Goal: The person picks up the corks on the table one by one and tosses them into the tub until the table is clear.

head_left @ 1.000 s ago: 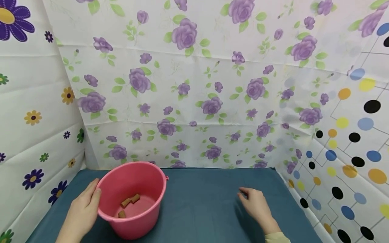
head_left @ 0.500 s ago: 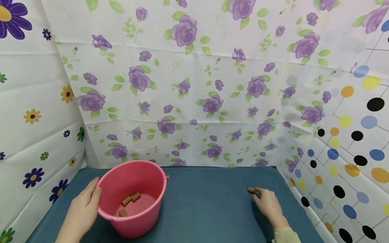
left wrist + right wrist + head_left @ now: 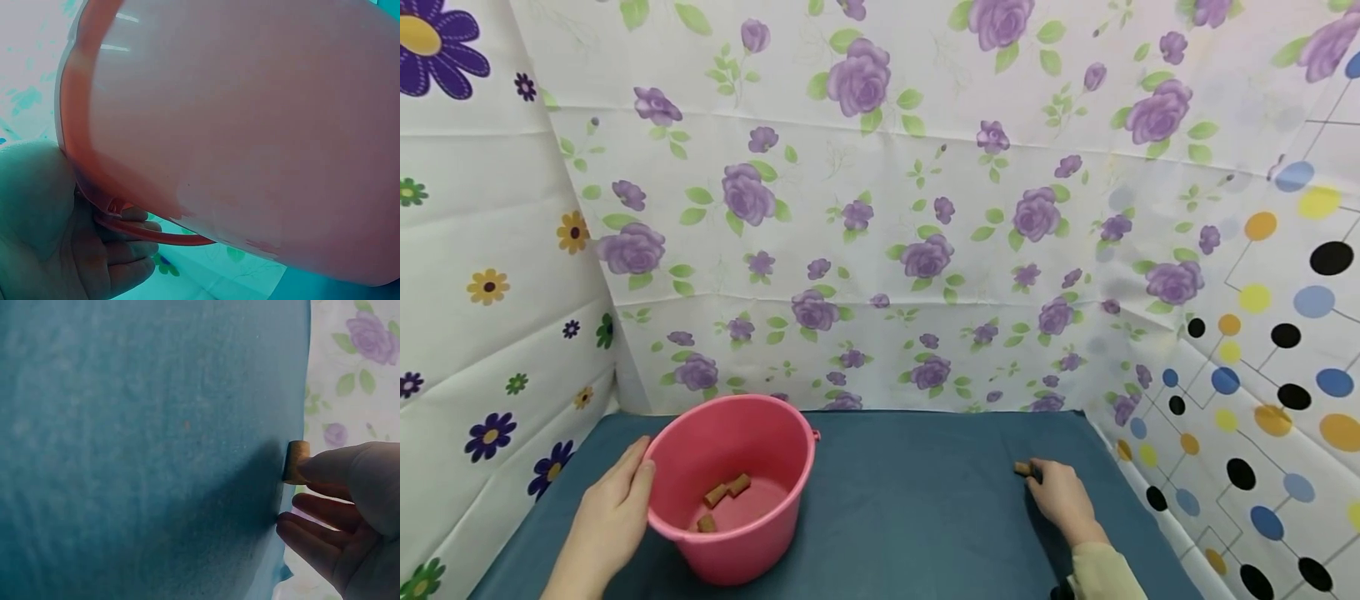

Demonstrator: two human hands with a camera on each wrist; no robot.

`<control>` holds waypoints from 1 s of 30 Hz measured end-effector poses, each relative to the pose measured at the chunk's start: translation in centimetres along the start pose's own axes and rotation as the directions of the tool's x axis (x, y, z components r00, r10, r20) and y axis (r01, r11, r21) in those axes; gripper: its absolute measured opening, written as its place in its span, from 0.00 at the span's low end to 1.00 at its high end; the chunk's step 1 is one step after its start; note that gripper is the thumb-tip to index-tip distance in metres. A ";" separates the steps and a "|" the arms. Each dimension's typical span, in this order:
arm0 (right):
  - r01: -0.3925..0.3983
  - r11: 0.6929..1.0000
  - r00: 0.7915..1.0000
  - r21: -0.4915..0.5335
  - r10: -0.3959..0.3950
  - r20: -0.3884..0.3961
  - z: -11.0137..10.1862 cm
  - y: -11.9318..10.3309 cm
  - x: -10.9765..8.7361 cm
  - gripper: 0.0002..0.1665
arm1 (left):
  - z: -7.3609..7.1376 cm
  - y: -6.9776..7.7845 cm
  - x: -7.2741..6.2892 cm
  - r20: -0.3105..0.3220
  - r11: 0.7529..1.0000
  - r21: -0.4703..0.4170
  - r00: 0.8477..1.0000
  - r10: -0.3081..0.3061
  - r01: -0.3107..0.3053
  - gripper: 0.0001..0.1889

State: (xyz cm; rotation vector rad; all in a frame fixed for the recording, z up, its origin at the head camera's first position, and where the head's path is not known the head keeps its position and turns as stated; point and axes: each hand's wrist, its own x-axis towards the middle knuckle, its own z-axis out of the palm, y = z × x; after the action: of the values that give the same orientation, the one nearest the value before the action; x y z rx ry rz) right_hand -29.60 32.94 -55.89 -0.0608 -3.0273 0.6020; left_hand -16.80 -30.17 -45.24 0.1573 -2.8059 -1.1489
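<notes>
The pink bucket point(image 3: 752, 546) stands at the left of the blue-covered table, with several small brown corks point(image 3: 715, 496) on its bottom. My left hand point(image 3: 606, 521) holds the bucket's left side, thumb at the rim; in the left wrist view its fingers point(image 3: 131, 253) lie by the bucket's handle point(image 3: 159, 237). At the right of the table my right hand point(image 3: 1063, 500) pinches another cork point(image 3: 1023, 468) close over the cloth. In the right wrist view my thumb covers one end of this cork point(image 3: 296, 461), and the other fingers point(image 3: 312, 540) are spread below it.
A blue cloth point(image 3: 895, 517) covers the table. A sheet with purple roses point(image 3: 880, 250) hangs along the back edge. Sheets with daisies point(image 3: 490, 333) and coloured dots point(image 3: 1270, 400) stand at the left and right sides.
My right hand has moved to the right, and the cork at its fingertips has come into view. My left hand stays on the bucket.
</notes>
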 end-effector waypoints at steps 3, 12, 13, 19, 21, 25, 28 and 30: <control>0.019 1.000 1.000 -0.006 -0.019 -0.014 0.1 0.1 0.1 0.27 | 0.0 0.1 0.1 0.003 1.000 -0.001 1.000 -0.005 0.005 0.37; 0.051 0.998 0.998 -0.027 -0.052 -0.030 0.2 0.0 0.7 0.24 | -0.2 0.3 0.1 0.009 1.000 0.003 1.000 -0.015 0.015 0.37; 0.053 0.998 0.998 -0.030 -0.054 -0.031 0.3 0.0 0.8 0.24 | -0.2 0.3 0.1 0.011 1.000 0.000 1.000 -0.019 0.019 0.37; 0.060 0.997 0.997 -0.042 -0.063 -0.050 0.4 0.1 0.9 0.20 | -0.1 0.3 0.1 0.012 1.000 -0.006 1.000 -0.019 0.019 0.37; 0.059 0.997 0.997 -0.046 -0.061 -0.055 0.4 0.0 0.9 0.18 | -0.1 0.2 0.1 0.013 1.000 -0.006 1.000 -0.015 0.015 0.37; 0.050 0.998 0.997 -0.044 -0.053 -0.061 0.4 0.0 0.9 0.17 | 0.0 0.1 0.0 0.015 1.000 -0.005 1.000 -0.010 0.010 0.37; 0.050 0.998 0.997 -0.037 -0.052 -0.062 0.4 -0.1 0.8 0.17 | 0.0 0.0 0.0 0.013 1.000 -0.003 1.000 -0.009 0.009 0.37; 0.053 0.998 0.996 -0.028 -0.055 -0.071 0.3 -0.1 0.8 0.16 | 0.0 0.0 0.0 0.010 1.000 -0.004 1.000 -0.008 0.008 0.37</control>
State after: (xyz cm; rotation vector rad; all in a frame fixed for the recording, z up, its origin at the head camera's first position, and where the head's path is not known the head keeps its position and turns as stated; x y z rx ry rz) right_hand -30.47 32.73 -56.09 -0.0011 -2.9574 0.5441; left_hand -16.83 -30.20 -45.21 0.1627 -2.8140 -1.1597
